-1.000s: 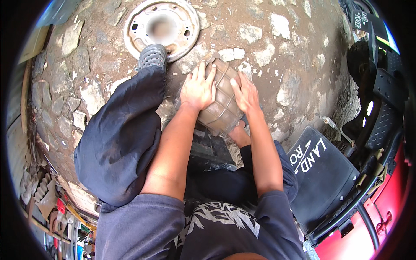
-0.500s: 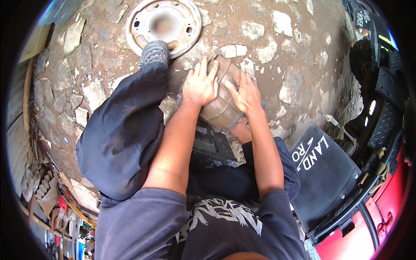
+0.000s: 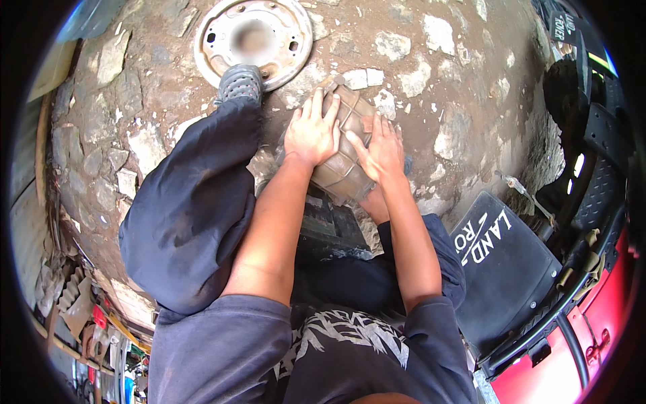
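A ribbed, brownish-grey metal casing (image 3: 343, 165) with a raised grid on its surface rests tilted between my feet. My left hand (image 3: 313, 131) lies on its left upper side, fingers stretched out and pressed flat. On the right side of the casing, my right hand (image 3: 382, 151) is spread with the thumb apart from the other fingers. A small reddish-brown patch (image 3: 367, 124) shows beside the right fingers; whether it is a loose piece or part of the surface, I cannot tell. The casing's underside is hidden.
A round rusty wheel drum or plate (image 3: 296, 20) lies ahead, touching my left shoe (image 3: 240, 86). Stones stud the dirt ground (image 3: 471, 81). At right stand a black mud flap (image 3: 508, 269) and a red vehicle body (image 3: 538, 374). Scrap (image 3: 74, 296) is piled at lower left.
My right hand has slid slightly toward me over the casing, uncovering more of the reddish-brown patch. The left hand stays nearly in place.
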Demonstrator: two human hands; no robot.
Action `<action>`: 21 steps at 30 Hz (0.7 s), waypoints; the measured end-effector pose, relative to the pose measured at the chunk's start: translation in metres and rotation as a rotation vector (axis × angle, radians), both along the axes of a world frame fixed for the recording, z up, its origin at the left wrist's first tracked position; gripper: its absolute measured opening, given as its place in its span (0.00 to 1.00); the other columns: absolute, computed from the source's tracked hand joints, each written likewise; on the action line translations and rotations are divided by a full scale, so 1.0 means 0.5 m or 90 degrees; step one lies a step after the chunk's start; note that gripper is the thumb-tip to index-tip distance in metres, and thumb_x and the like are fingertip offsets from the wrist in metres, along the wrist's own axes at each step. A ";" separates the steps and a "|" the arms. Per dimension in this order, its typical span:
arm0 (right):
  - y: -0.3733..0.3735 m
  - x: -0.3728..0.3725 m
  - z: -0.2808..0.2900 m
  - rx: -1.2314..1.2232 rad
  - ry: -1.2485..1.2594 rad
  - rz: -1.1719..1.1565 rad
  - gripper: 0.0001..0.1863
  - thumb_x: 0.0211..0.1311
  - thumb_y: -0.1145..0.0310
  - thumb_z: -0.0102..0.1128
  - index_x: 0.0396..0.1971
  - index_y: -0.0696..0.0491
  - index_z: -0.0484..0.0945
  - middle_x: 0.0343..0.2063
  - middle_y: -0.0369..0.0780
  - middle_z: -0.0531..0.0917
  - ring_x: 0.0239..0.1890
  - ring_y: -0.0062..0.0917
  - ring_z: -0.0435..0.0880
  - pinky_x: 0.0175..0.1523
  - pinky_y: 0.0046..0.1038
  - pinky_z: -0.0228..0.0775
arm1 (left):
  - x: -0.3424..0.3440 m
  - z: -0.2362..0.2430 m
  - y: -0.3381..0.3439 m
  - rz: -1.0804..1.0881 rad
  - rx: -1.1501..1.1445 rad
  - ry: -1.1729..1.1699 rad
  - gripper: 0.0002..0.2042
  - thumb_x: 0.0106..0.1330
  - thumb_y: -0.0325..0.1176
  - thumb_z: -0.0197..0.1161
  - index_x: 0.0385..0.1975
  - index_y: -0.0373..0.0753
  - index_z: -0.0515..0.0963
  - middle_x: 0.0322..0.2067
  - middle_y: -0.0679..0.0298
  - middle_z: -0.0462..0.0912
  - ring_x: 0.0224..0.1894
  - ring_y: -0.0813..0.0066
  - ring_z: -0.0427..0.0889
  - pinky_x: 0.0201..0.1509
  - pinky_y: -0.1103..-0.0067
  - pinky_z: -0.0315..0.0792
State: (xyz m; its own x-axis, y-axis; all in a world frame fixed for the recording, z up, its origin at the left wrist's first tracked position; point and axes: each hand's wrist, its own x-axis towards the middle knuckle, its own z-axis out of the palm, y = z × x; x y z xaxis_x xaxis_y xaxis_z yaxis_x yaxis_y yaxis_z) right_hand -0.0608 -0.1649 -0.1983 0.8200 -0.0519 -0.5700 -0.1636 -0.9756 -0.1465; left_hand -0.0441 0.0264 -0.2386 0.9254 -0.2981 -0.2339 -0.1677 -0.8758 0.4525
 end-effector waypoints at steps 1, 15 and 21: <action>0.002 0.004 -0.005 -0.009 -0.005 -0.010 0.60 0.70 0.25 0.50 0.80 0.66 0.55 0.78 0.59 0.65 0.82 0.48 0.61 0.87 0.45 0.44 | 0.001 0.000 -0.002 0.002 -0.004 -0.004 0.31 0.76 0.47 0.55 0.77 0.46 0.69 0.76 0.43 0.66 0.74 0.48 0.70 0.74 0.57 0.69; -0.017 -0.002 -0.007 -0.001 0.007 0.019 0.63 0.67 0.22 0.53 0.80 0.66 0.55 0.78 0.60 0.63 0.80 0.51 0.63 0.84 0.47 0.55 | -0.001 0.002 -0.006 0.008 -0.004 -0.012 0.30 0.75 0.47 0.57 0.76 0.46 0.71 0.76 0.44 0.66 0.74 0.48 0.70 0.73 0.57 0.69; -0.027 0.099 -0.013 0.125 0.069 -0.182 0.56 0.70 0.26 0.53 0.75 0.67 0.65 0.71 0.62 0.73 0.74 0.54 0.73 0.77 0.46 0.66 | -0.003 0.007 -0.021 0.006 -0.010 -0.018 0.29 0.75 0.45 0.57 0.76 0.48 0.71 0.75 0.46 0.67 0.74 0.49 0.71 0.75 0.57 0.69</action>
